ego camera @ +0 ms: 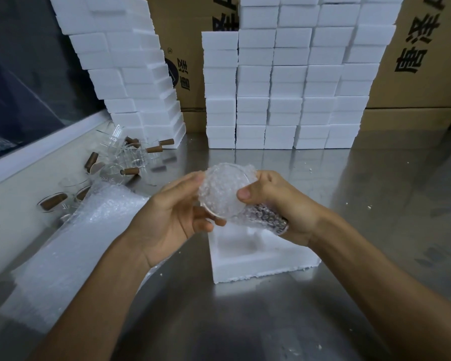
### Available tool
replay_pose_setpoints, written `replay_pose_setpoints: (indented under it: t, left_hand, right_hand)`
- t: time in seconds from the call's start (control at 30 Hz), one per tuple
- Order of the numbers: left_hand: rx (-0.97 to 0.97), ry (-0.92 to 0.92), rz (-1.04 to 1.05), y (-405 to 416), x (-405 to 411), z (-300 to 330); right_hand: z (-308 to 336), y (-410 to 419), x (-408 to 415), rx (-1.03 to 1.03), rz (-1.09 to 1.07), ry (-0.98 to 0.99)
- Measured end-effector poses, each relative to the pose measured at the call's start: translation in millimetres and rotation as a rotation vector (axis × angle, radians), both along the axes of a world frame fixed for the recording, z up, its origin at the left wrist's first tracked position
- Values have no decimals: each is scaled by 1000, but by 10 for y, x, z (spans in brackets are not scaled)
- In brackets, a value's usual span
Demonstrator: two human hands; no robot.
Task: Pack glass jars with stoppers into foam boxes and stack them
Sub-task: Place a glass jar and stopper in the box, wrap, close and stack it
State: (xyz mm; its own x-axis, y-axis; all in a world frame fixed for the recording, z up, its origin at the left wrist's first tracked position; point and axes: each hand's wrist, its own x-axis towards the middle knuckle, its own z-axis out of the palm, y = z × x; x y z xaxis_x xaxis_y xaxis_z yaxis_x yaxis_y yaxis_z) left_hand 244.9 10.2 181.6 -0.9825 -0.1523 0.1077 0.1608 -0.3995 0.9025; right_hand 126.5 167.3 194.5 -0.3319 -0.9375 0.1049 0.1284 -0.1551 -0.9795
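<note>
Bubble-wrapped jar (228, 196) held mid-air between both hands, just above open foam box (261, 259) at tabletop (375, 204) centre. Left hand (167, 217) grip: fingers curled under jar base. Right hand (279, 201) grip: thumb and fingers pinching wrapped neck end. One open box. Unwrapped jars with brown stoppers (130, 158) piled near left edge, count unclear, about seven stoppers visible. Bubble wrap sheets (71, 243) beside them. Closed foam boxes stacked (284, 82) along far edge, cartons (422, 61) behind.
</note>
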Motion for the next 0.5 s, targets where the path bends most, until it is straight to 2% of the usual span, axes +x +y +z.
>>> replay_pose_setpoints:
  t: [0.17,0.3,0.5]
  left_hand:
    - [-110,-39,71,11,-1,-4]
    - [-251,-64,27,10,16,6]
    - [-288,-80,64,13,24,-9]
  right_hand:
    - [-21,4,-24,29,88,-63]
    - [-16,19,-36,91,166,-51]
    - [1,24,-84,197,103,-18]
